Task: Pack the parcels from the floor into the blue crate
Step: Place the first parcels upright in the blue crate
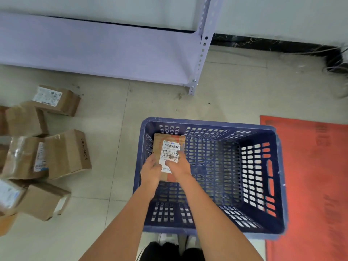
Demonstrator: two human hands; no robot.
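So the shelf unit [105, 53] takes up the far side beyond the blue crate [278, 178], with its corner leg landing a bit past the crate's far left corner, and bare tile between them. A red mat [308, 176] runs along the crate's right wall and gets cut off by the frame edge. The crate itself has loads of free floor inside, basically everything right of its left wall. Left of the crate, well apart, there's a pile of parcels [37, 153] on the floor, some chopped off at the frame edge, labels too blurry to read. One parcel [168, 147] sits inside the crate against the left wall, and both hands are on its near end: left hand [151, 171] and right hand [178, 167] each gripping it, fingertips mostly hidden.
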